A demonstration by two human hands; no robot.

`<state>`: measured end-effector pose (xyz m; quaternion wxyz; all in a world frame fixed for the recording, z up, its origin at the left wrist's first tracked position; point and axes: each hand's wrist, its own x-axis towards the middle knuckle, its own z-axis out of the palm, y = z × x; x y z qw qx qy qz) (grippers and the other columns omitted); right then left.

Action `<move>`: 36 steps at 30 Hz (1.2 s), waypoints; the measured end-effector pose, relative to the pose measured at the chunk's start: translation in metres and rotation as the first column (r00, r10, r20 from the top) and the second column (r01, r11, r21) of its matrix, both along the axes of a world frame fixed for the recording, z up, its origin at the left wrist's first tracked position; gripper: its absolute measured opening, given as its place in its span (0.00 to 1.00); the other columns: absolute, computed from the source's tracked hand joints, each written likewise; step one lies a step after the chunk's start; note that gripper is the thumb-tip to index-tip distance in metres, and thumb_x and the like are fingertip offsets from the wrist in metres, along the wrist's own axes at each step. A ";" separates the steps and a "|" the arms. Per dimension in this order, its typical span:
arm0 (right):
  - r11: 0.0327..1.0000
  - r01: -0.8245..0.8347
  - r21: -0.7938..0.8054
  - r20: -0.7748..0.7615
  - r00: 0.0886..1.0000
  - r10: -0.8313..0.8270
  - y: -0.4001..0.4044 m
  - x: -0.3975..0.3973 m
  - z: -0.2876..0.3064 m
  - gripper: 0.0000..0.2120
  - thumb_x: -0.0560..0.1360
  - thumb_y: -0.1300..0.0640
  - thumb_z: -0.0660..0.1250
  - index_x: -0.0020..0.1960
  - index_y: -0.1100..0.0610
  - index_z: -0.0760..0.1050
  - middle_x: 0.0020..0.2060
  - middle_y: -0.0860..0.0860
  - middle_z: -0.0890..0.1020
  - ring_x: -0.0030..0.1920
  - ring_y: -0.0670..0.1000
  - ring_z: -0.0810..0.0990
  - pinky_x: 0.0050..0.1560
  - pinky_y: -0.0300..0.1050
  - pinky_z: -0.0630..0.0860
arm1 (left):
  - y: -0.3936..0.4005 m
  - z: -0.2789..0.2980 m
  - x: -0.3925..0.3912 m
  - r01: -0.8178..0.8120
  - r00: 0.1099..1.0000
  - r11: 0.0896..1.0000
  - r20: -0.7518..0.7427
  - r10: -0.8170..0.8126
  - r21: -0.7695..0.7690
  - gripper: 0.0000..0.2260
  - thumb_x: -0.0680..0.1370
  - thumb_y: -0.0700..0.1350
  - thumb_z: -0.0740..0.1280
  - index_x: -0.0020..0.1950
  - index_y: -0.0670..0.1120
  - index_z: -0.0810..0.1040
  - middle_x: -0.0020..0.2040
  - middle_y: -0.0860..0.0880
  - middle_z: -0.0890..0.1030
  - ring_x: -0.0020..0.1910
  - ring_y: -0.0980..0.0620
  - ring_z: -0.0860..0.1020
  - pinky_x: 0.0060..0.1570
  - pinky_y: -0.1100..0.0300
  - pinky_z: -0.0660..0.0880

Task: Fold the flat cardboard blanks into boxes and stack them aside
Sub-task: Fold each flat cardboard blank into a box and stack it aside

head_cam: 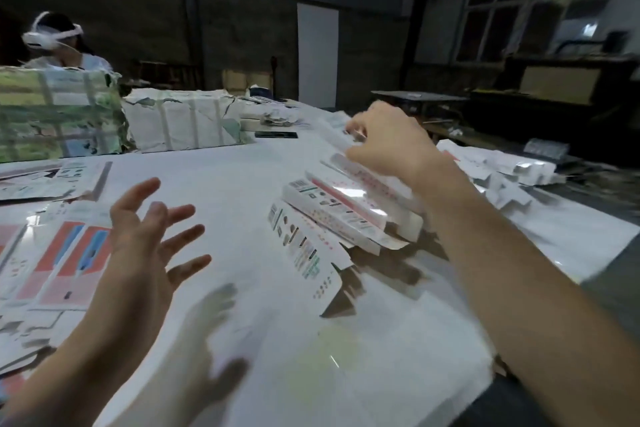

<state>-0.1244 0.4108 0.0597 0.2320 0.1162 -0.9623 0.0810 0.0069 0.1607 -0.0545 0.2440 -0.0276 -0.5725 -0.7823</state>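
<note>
a folded box (341,163) is being set on the stack of boxes (346,215) by the right hand (388,142), fingers curled around it. the left hand (145,239) is held empty, fingers spread wide. next, a flat blank (65,253) probably needs picking up.

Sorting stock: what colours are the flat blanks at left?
Flat blanks: white with salmon-pink panels and blue shapes; head view.

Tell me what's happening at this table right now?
A person is folding printed cardboard into boxes. The right hand reaches over the pile of folded boxes on the right; what its fingers hold is unclear. The left hand hovers open, holding nothing. Flat blanks lie at the left on the table.
</note>
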 end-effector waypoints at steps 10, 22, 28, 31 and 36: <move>0.996 0.048 0.081 -0.084 0.996 -0.041 0.004 -0.016 -0.019 0.15 0.76 0.46 0.67 0.62 0.46 0.79 0.59 0.49 0.77 0.62 0.56 0.71 0.55 0.52 0.71 | -0.011 -0.011 -0.008 0.015 0.994 0.969 0.113 0.014 -0.246 0.13 0.83 0.54 0.58 0.49 0.59 0.82 0.50 0.52 0.84 0.57 0.48 0.81 0.49 0.47 0.76; 0.540 -0.471 -0.698 0.107 0.677 0.729 -0.143 0.063 -0.064 0.05 0.77 0.55 0.69 0.47 0.50 0.84 0.36 0.40 0.82 0.38 0.37 0.78 0.39 0.31 0.70 | -0.055 -0.019 -0.003 0.142 0.637 0.049 0.129 0.760 -0.989 0.28 0.78 0.64 0.62 0.75 0.55 0.62 0.76 0.42 0.65 0.77 0.34 0.54 0.74 0.37 0.51; 0.338 -0.326 -0.883 0.095 0.581 0.808 -0.155 0.062 -0.107 0.11 0.79 0.61 0.65 0.45 0.49 0.83 0.35 0.46 0.83 0.38 0.45 0.79 0.37 0.39 0.72 | -0.062 -0.017 -0.002 0.242 0.587 0.040 0.179 0.789 -0.969 0.23 0.78 0.58 0.63 0.70 0.50 0.67 0.69 0.42 0.73 0.68 0.37 0.69 0.64 0.44 0.69; 0.325 -0.307 -0.895 0.088 0.592 0.801 -0.151 0.058 -0.115 0.11 0.79 0.62 0.65 0.45 0.51 0.83 0.33 0.46 0.82 0.37 0.45 0.78 0.36 0.39 0.72 | -0.057 -0.014 -0.003 0.188 0.630 0.030 0.144 0.764 -0.982 0.13 0.78 0.49 0.64 0.60 0.48 0.69 0.57 0.44 0.79 0.55 0.39 0.76 0.45 0.51 0.69; 0.301 -0.308 -0.902 0.059 0.605 0.794 -0.150 0.055 -0.118 0.11 0.79 0.62 0.65 0.44 0.52 0.83 0.32 0.46 0.81 0.36 0.45 0.77 0.35 0.38 0.71 | -0.049 -0.012 0.000 0.132 0.658 -0.059 0.043 0.752 -0.989 0.11 0.83 0.52 0.55 0.57 0.47 0.72 0.43 0.47 0.72 0.44 0.42 0.73 0.41 0.53 0.67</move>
